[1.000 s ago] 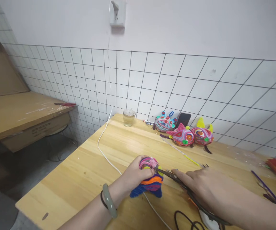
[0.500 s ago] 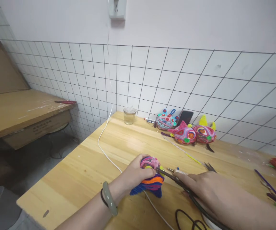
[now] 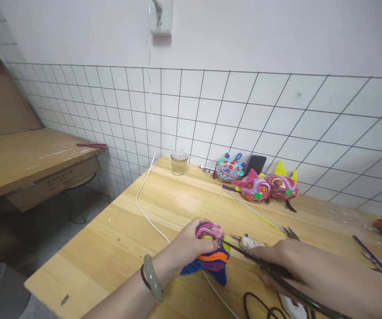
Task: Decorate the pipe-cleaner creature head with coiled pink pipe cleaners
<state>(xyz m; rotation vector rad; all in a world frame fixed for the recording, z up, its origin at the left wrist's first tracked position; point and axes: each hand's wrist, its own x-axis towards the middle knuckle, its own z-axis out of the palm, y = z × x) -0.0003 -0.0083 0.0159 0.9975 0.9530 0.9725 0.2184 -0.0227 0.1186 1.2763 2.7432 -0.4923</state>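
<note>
My left hand (image 3: 191, 246) is closed around a small fish-shaped craft ornament (image 3: 214, 257), covered in pink, orange, purple and blue fuzzy strips, with its blue tail pointing down. The thumb presses on its near side. My right hand (image 3: 287, 261) grips a long dark strip (image 3: 240, 251), possibly a chenille stem, between thumb and fingers. The strip's thin end reaches the ornament by my left thumb, and its other end runs under my right wrist toward the bottom edge. Just beyond the right fingertips lies a whitish tool with a metal tip (image 3: 248, 242), partly hidden.
Three finished-looking fish ornaments (image 3: 253, 186) and a phone (image 3: 256, 164) stand by the tiled wall. A covered glass (image 3: 179, 163) is at the back corner. Scissors (image 3: 291, 233), a white cable (image 3: 149, 217) and a black cord (image 3: 260, 303) lie on the table. A grey bin (image 3: 8, 288) stands left.
My right hand has shifted slightly right and down with the dark strip, showing more of the whitish tool. The ornament stays in my left hand. The view has tilted slightly upward.
</note>
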